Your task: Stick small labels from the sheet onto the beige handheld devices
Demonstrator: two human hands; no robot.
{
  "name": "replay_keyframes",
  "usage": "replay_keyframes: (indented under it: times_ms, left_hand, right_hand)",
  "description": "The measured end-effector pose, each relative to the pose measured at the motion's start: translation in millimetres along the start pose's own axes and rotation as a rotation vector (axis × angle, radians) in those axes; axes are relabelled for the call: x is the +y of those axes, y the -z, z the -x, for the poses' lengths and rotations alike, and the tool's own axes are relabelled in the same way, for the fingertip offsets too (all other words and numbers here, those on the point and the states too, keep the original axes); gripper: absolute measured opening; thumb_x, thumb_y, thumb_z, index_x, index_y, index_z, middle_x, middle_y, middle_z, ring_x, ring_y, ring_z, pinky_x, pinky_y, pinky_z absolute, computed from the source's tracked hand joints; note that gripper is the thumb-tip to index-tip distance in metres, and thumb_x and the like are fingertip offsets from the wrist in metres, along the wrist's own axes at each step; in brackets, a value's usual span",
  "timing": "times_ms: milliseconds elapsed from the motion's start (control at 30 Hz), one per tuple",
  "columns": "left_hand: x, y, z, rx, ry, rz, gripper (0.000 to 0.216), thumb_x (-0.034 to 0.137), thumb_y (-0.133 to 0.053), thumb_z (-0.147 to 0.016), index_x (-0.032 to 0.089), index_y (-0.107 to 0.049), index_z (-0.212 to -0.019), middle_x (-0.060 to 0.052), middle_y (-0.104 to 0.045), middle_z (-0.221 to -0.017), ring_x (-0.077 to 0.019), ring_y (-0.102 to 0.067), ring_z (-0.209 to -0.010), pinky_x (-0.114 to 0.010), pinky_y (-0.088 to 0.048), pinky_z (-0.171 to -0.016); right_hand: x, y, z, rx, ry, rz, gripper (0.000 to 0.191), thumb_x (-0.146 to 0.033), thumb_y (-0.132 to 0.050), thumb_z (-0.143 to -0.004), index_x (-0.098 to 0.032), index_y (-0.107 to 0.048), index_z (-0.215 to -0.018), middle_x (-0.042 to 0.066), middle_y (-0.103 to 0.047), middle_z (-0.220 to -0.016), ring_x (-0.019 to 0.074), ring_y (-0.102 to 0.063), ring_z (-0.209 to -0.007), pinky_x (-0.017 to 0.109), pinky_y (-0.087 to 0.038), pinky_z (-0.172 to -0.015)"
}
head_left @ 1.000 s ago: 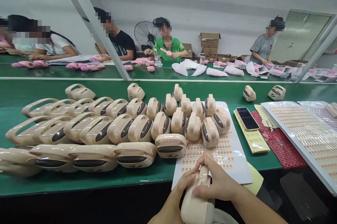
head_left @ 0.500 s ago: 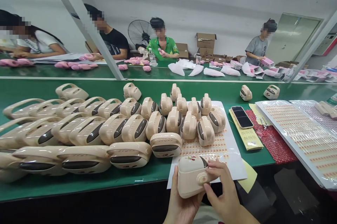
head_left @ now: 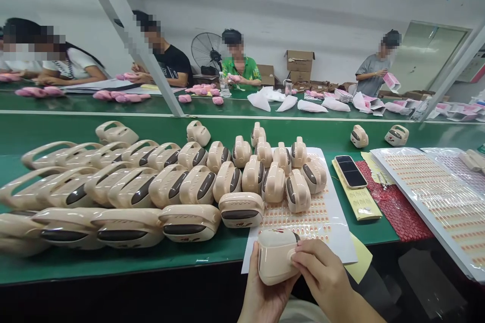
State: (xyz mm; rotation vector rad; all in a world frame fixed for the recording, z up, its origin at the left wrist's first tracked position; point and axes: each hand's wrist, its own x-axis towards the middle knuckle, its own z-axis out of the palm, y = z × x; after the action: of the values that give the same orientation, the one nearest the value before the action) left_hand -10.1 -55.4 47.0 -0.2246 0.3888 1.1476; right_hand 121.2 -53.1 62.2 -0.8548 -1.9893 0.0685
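Note:
My left hand (head_left: pixel 262 296) cups a beige handled device (head_left: pixel 273 255) from below at the table's near edge. My right hand (head_left: pixel 319 271) presses its fingertips against the device's right side, fingers curled together. Just beyond lies a white sticker sheet (head_left: pixel 335 232) with rows of small orange stickers. Several identical beige devices (head_left: pixel 166 186) stand in rows on the green table (head_left: pixel 113 262) to the left and behind.
A phone (head_left: pixel 350 171) lies on a yellow card beside a red bag (head_left: pixel 401 212). More sticker sheets (head_left: pixel 439 196) lie at right. Two devices (head_left: pixel 359 136) sit on the conveyor belt. Across it, several people handle pink items; a fan (head_left: pixel 206 50) and cardboard boxes (head_left: pixel 300 60) stand behind.
The device has been turned from end-on to side-on in my hands. My right hand slid from on top of it to its right side.

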Motion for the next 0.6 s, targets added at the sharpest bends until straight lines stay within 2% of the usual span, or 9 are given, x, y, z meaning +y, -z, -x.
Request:
replay_keyframes:
  times_ms: [100, 267, 333, 400, 467, 533, 600]
  left_hand:
    - [1, 4, 0, -0.083, 0.009, -0.033, 0.029, 0.034, -0.056, -0.081, 0.010, -0.068, -0.092, -0.016, -0.071, -0.094, -0.0252, -0.067, -0.082, -0.034, -0.056, -0.068]
    - [2, 4, -2, -0.083, 0.052, -0.028, 0.038, 0.041, -0.054, -0.081, 0.007, -0.069, -0.093, -0.016, -0.071, -0.094, -0.0261, -0.066, -0.083, -0.036, -0.055, -0.069]
    - [3, 2, -2, -0.128, 0.079, -0.048, 0.038, 0.041, -0.053, -0.082, 0.009, -0.069, -0.094, -0.015, -0.072, -0.094, -0.0247, -0.067, -0.083, -0.035, -0.054, -0.071]
    - [4, -1, -2, -0.214, 0.089, -0.115, 0.033, 0.040, -0.054, -0.082, 0.014, -0.070, -0.095, -0.012, -0.072, -0.096, -0.0241, -0.067, -0.085, -0.033, -0.053, -0.074]
    - [5, -3, -4, -0.310, 0.053, -0.225, 0.035, 0.042, -0.055, -0.080, 0.017, -0.068, -0.101, -0.011, -0.069, -0.105, -0.0267, -0.064, -0.094, -0.035, -0.052, -0.079]
    - [5, -5, -10, -0.369, 0.026, -0.335, 0.044, 0.051, -0.055, -0.076, 0.020, -0.066, -0.104, -0.011, -0.066, -0.111, -0.0306, -0.058, -0.105, -0.040, -0.048, -0.087]
    - [2, -5, -20, -0.381, 0.000, -0.443, 0.047, 0.056, -0.061, -0.069, 0.024, -0.067, -0.102, -0.009, -0.066, -0.111, -0.0317, -0.053, -0.111, -0.041, -0.042, -0.093]
  right_hand:
    - [0, 4, -4, -0.031, 0.054, 0.009, 0.019, -0.007, -0.045, -0.086, -0.015, -0.059, -0.096, 0.009, -0.064, -0.079, 0.0171, -0.061, -0.082, 0.025, -0.055, -0.072]
    - [3, 14, -11, -0.143, 0.084, -0.008, 0.023, -0.007, -0.042, -0.087, -0.018, -0.058, -0.099, 0.008, -0.063, -0.079, 0.0170, -0.060, -0.080, 0.026, -0.053, -0.070]
    - [6, 19, -9, -0.189, 0.047, -0.080, 0.022, -0.011, -0.042, -0.087, -0.021, -0.058, -0.100, 0.007, -0.062, -0.085, 0.0165, -0.059, -0.082, 0.026, -0.053, -0.071]
    - [12, 21, -3, -0.160, -0.125, -0.173, 0.015, -0.022, -0.048, -0.087, -0.023, -0.058, -0.099, 0.009, -0.059, -0.097, 0.0182, -0.058, -0.091, 0.029, -0.051, -0.078]
    - [21, 19, 8, -0.085, -0.450, -0.304, 0.021, -0.039, -0.052, -0.083, -0.023, -0.057, -0.097, 0.009, -0.058, -0.099, 0.0193, -0.058, -0.092, 0.031, -0.051, -0.077]
    - [32, 15, 19, -0.088, -0.844, -0.520, 0.036, -0.054, -0.049, -0.080, -0.021, -0.056, -0.094, 0.004, -0.060, -0.078, 0.0151, -0.060, -0.064, 0.026, -0.051, -0.055]
    - [42, 14, 27, -0.125, -1.145, -0.765, 0.046, -0.062, -0.045, -0.076, -0.019, -0.056, -0.087, -0.003, -0.051, -0.053, 0.0078, -0.043, -0.035, 0.018, -0.035, -0.032]
